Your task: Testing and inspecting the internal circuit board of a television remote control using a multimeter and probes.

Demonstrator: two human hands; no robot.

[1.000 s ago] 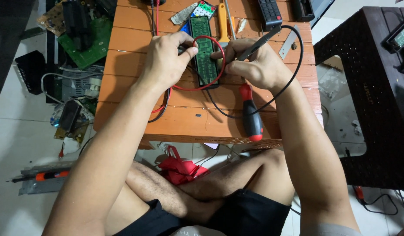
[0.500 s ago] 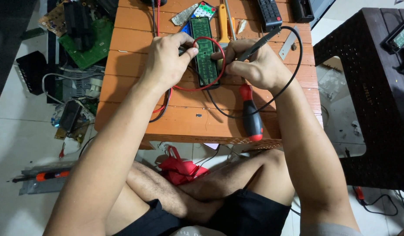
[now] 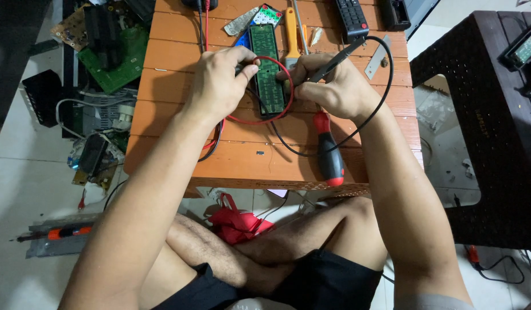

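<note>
on the orange slatted surface (image 3: 162,123), a long green circuit board (image 3: 267,69) lies lengthwise, its far end away from the person. left hand (image 3: 219,86) sits just left of the board, fingers pinched shut on a black probe tip with a red wire (image 3: 255,119); the wire loops over the board's near half and runs off toward the surface's near left edge. right hand (image 3: 334,86) sits just right of the board, fingers closed on a black probe (image 3: 334,60) that slants up and away to the right; fingertips touch the board's right edge. a black wire (image 3: 386,80) curves from that probe around the right wrist and back under the board's near end. a red and black screwdriver (image 3: 329,150) lies on the surface just nearer the person than the right hand, handle toward the near edge. beyond the board's far end: a yellow-handled tool (image 3: 290,28), a small colourful button pad (image 3: 268,14), a black remote (image 3: 350,18). left of the surface, on the floor, a bigger green board (image 3: 113,60) with black parts, and tangled cables. right of the surface, a dark brown stool (image 3: 477,115). under the surface's near edge, a red cloth (image 3: 236,221) by the person's crossed legs. far left on the floor, an orange-handled tool (image 3: 61,232) on a grey strip.
</note>
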